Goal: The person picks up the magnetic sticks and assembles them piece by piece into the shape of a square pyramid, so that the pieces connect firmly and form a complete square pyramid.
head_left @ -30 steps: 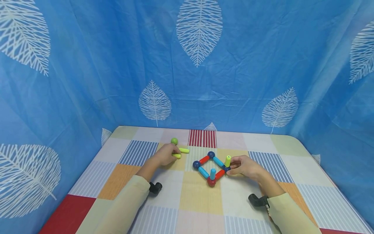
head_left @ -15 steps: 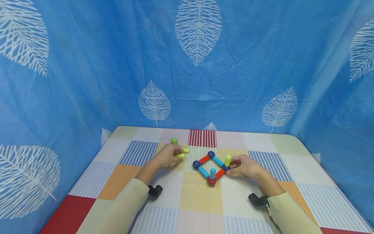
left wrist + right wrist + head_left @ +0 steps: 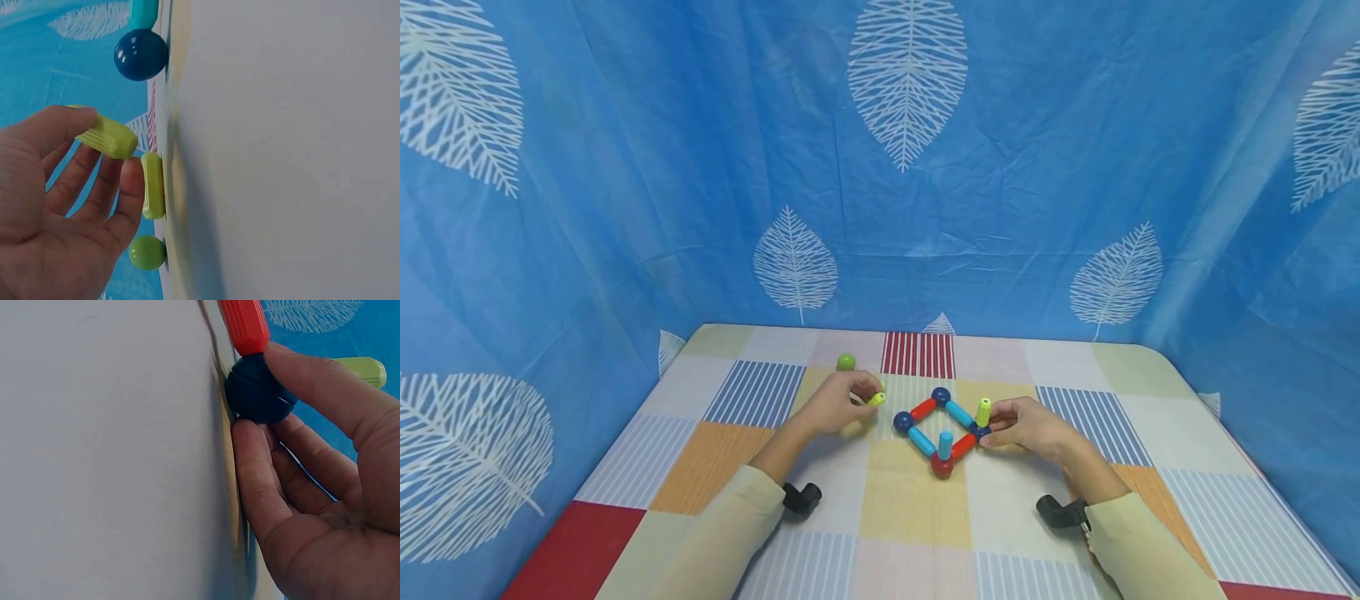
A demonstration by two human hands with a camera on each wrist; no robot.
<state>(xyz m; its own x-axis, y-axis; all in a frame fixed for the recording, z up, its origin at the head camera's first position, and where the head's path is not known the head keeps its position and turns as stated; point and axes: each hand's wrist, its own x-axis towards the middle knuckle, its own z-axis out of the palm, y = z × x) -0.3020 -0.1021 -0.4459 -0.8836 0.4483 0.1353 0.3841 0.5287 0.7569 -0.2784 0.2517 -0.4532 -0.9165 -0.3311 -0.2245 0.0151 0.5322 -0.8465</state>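
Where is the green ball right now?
In the head view, the green ball rests slightly left of centre on the patchwork tablecloth, just beyond the left hand.

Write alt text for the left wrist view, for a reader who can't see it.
A left hand pinches a yellow-green rod. A second yellow-green rod lies on the pale tabletop near a green ball. At the top of the picture, a dark blue ball touches a light blue rod, with a leaf-print blue curtain behind.
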